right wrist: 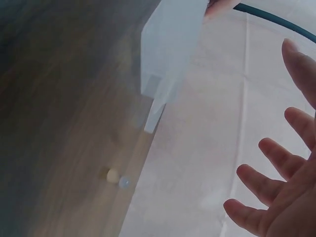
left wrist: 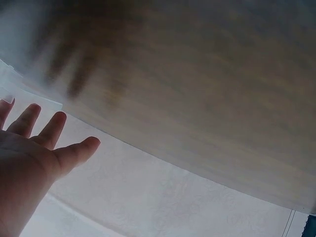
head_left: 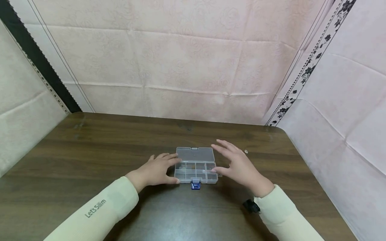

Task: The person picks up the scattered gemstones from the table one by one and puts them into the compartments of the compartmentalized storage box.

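A clear plastic compartment box [head_left: 196, 175] sits on the table with its lid [head_left: 195, 154] swung back and a blue latch [head_left: 195, 185] at its front. Small things too tiny to identify lie in its back compartments. At the box's left side is my left hand [head_left: 158, 170], fingers spread, with index finger and thumb at the edge; whether they touch it I cannot tell. My right hand [head_left: 239, 167] hovers by the right side, fingers spread and thumb tip over the right-hand compartments. In the right wrist view that hand [right wrist: 286, 182] holds nothing.
A small pale piece [head_left: 246, 151] lies on the brown wooden table [head_left: 120, 140] beyond the right hand. From the right wrist, two small round pieces [right wrist: 113, 176] show there, one yellowish, one bluish. Pale cloth [head_left: 181, 67] hangs behind and at both sides.
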`<state>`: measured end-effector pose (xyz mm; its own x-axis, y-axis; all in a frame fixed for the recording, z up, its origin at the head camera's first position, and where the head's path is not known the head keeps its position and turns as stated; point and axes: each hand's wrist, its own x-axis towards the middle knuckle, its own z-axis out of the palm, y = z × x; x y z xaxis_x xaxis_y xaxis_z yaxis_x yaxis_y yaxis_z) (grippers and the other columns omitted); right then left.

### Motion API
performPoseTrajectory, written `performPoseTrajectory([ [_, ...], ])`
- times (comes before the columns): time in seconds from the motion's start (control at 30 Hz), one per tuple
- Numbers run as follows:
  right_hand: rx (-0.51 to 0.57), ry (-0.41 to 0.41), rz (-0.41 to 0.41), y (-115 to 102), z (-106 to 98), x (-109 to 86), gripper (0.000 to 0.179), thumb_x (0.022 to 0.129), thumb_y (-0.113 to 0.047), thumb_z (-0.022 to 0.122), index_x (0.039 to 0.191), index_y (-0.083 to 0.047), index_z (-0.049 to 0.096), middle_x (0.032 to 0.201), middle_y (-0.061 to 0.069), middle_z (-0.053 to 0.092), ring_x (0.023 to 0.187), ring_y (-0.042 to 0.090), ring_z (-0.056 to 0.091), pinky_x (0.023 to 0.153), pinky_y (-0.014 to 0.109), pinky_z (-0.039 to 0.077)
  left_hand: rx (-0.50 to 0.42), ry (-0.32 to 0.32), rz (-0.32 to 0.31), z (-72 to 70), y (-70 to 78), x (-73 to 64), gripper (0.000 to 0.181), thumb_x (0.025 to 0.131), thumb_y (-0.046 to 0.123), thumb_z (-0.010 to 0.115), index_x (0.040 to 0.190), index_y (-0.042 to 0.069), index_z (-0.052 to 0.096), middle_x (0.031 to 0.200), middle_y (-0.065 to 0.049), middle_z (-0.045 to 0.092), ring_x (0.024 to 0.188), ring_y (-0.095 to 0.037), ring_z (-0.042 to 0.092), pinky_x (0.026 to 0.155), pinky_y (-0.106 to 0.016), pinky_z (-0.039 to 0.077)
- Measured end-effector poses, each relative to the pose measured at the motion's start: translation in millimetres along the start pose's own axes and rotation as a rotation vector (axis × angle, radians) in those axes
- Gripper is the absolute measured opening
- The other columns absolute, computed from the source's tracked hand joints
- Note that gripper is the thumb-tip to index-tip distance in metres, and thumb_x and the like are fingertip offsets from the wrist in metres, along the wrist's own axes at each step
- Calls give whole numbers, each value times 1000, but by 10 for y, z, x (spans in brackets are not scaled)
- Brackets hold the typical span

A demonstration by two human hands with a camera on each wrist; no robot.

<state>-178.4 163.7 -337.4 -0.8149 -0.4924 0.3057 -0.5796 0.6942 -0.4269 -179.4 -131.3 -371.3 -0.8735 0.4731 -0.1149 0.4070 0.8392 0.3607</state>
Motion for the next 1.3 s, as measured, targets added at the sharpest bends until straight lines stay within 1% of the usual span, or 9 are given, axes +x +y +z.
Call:
performPoseTrajectory([
  [0.1, 3, -10, 19, 50, -8, -36, 76, 75, -31, 84, 142, -19, 50, 152, 4, 38, 138, 32, 36, 99, 53, 42, 0, -2, -4, 3, -2, -1, 75, 82, 52, 71, 146, 23, 45, 155, -3, 34, 142, -34, 28, 105, -71, 16],
  [0.2, 1, -14, 46, 91, -27, -71, 78, 75, -31, 84, 143, -20, 49, 153, 3, 37, 139, 33, 35, 107, 64, 24, -2, -5, -5, 1, -6, -3, 75, 82, 52, 71, 146, 22, 45, 155, -3, 33, 142, -34, 27, 106, -71, 15],
  [0.3, -5, -17, 55, 129, -44, -98, 79, 74, -31, 84, 143, -19, 49, 152, 4, 37, 139, 34, 35, 108, 66, 20, -1, -4, -7, -7, -10, -4, 75, 82, 52, 71, 146, 22, 44, 155, -3, 33, 142, -35, 27, 105, -71, 15],
  [0.47, -17, -16, 36, 197, -70, -155, 78, 74, -28, 85, 142, -16, 50, 151, 6, 40, 137, 36, 37, 108, 61, 25, -3, -5, -13, -9, -5, -3, 75, 82, 52, 71, 146, 23, 45, 155, -3, 33, 142, -35, 27, 106, -71, 15],
  [0.57, -8, -9, 30, 240, -88, -197, 77, 73, -26, 85, 141, -15, 51, 150, 7, 41, 136, 35, 39, 106, 57, 32, -4, -7, -12, 0, -5, -1, 75, 82, 52, 71, 146, 23, 45, 155, -2, 33, 142, -34, 27, 106, -71, 15],
  [0.7, 4, -6, 43, 306, -116, -248, 75, 74, -26, 85, 141, -14, 52, 149, 7, 42, 134, 33, 41, 102, 53, 38, -5, -6, -8, 1, -5, 3, 75, 82, 52, 71, 146, 24, 45, 155, -2, 33, 142, -34, 27, 106, -70, 15],
  [1.0, 30, -42, 88, 447, -153, -344, 70, 78, -28, 81, 140, -12, 52, 147, 10, 43, 133, 36, 40, 101, 55, 37, -2, -9, -7, -5, -5, 3, 75, 82, 53, 70, 146, 25, 44, 156, -2, 33, 142, -34, 27, 106, -70, 15],
  [1.17, 49, -70, 115, 522, -160, -379, 70, 78, -27, 81, 139, -9, 52, 145, 14, 46, 137, 42, 33, 104, 58, 33, -4, -11, -4, -10, -2, 2, 75, 82, 54, 70, 146, 25, 44, 156, -2, 32, 142, -34, 27, 106, -71, 15],
  [1.3, 72, -86, 145, 571, -170, -411, 69, 77, -26, 81, 138, -8, 54, 143, 14, 48, 139, 42, 30, 105, 58, 32, -3, -12, -4, -13, 0, -4, 75, 82, 53, 70, 146, 25, 44, 156, -2, 32, 142, -34, 26, 106, -71, 15],
])
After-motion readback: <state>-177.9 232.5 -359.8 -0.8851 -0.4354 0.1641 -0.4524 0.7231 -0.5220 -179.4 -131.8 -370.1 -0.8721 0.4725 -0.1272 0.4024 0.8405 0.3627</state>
